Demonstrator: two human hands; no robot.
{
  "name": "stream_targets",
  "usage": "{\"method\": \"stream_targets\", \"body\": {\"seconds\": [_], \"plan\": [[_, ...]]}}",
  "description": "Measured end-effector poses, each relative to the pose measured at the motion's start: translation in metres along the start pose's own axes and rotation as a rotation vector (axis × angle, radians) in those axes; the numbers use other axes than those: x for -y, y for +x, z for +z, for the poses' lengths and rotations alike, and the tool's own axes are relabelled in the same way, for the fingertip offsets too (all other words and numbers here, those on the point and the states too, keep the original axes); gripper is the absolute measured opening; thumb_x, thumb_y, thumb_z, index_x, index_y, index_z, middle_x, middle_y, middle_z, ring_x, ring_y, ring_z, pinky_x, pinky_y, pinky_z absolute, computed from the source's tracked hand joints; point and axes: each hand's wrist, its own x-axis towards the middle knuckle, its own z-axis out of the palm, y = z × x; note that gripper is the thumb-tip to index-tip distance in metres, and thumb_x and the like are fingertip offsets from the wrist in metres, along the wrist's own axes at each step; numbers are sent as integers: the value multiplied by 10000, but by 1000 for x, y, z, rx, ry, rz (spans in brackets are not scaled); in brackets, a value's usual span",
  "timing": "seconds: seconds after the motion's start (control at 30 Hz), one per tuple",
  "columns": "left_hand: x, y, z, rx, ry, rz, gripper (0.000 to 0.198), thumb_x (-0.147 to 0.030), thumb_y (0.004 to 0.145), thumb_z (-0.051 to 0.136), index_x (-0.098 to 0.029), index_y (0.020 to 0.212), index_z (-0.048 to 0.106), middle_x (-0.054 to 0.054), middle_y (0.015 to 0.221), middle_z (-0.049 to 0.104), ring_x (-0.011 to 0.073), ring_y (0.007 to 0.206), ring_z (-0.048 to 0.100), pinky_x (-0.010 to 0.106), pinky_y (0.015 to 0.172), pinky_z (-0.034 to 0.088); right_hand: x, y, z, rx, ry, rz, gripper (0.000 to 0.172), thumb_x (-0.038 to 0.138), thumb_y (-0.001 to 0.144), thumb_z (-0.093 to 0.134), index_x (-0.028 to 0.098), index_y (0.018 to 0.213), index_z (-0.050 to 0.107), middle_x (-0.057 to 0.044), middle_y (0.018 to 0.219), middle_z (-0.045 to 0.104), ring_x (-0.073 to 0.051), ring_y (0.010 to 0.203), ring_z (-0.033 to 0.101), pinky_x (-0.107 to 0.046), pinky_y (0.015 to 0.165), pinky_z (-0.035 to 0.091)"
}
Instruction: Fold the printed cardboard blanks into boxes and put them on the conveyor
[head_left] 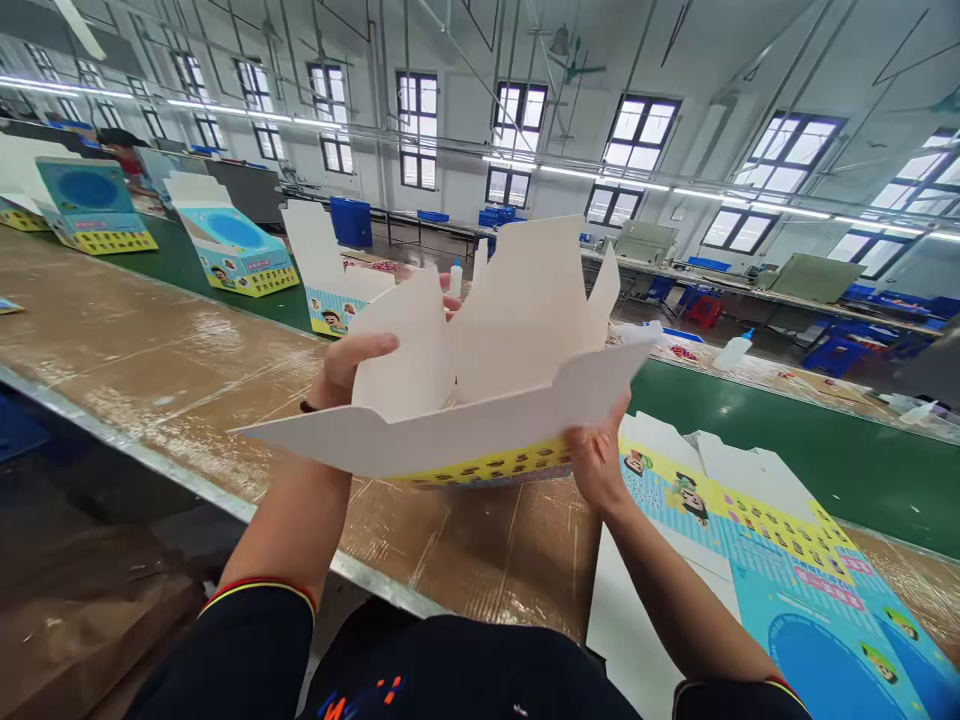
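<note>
Between my hands is a partly folded cardboard box (517, 310), raised above the brown table. Its plain white inside faces me and its flaps stand up and outward. A yellow printed band shows along its lower front side. My left hand (356, 365) grips a side flap, with the thumb on the inner face and the other fingers behind the card. My right hand (600, 455) holds the lower right corner, its fingers mostly hidden under the board. Flat printed box blanks (780, 540) lie in a stack on the right, beside my right forearm.
A green conveyor belt (720, 420) runs along the table's far side. Folded boxes (232, 240) stand on it to the left. White bottles with blue tips (733, 350) rest beyond the belt. The table's metal edge (150, 450) is near me. A person (124, 150) is far left.
</note>
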Motion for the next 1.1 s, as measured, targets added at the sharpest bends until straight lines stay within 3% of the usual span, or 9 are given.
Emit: {"method": "stream_targets", "body": {"seconds": [0.1,0.17,0.3,0.37,0.47,0.63,0.8,0.93,1.1], "plan": [[2,3,11,21,51,-103,696,-414,665,734,-221,1327,643,111,1294,700,388,1210,644,503,993,544,12,16,-10,-179,-122,-196,729,496,1032,473,345,1626,78,-109,1671,235,-326,1555,242,-593,1232,274],[15,13,12,36,173,-164,701,-418,653,758,-214,1316,655,103,1263,714,368,1183,652,478,1000,531,19,26,-19,-112,-250,-299,596,366,1034,496,377,1586,274,-62,1594,419,-309,1536,297,-586,1248,227],[62,30,3,6,446,-271,669,-492,565,808,-194,1159,731,100,1176,745,385,1180,633,485,1018,515,22,36,-20,429,-437,-282,310,330,1075,420,269,1176,707,-55,1082,765,-266,1159,662,-506,1191,332],[82,28,-4,-70,398,-295,751,-544,540,806,-187,1194,714,111,1216,731,395,1199,626,495,1027,514,19,36,-13,740,-542,-170,400,334,1094,368,201,1029,740,-85,928,781,-261,937,715,-479,1080,431],[97,11,-7,-107,205,-308,995,-689,502,823,-181,1336,632,152,1298,695,400,1224,625,497,1027,522,18,35,-1,1047,-640,-33,445,306,1105,329,146,1040,739,-126,954,786,-280,901,725,-461,963,471],[90,-8,4,16,-42,-300,1154,-1049,444,553,-226,1245,679,147,1230,726,406,1248,618,501,991,556,24,35,12,1097,-593,-89,447,328,1108,351,156,1092,763,-141,1117,775,-287,1066,701,-465,1020,411],[92,9,15,-28,233,-484,862,-679,580,835,-195,1254,600,117,1219,712,349,1184,646,455,966,566,24,39,26,1154,-594,-126,436,321,1097,394,120,1060,780,-175,1115,769,-306,1076,696,-439,966,413],[103,20,10,-88,524,-544,794,-349,489,887,-192,1190,549,94,1214,688,331,1158,642,424,938,563,24,38,20,1023,-578,-189,365,285,1071,442,137,1042,775,-159,1083,775,-294,1020,702,-448,949,449],[109,19,3,-138,522,-517,609,-302,519,820,-212,1059,553,51,1088,702,310,1072,664,404,873,567,-5,35,-25,183,-186,-277,267,271,1030,492,293,1163,723,-60,1181,739,-267,1174,642,-477,1058,449]]}}
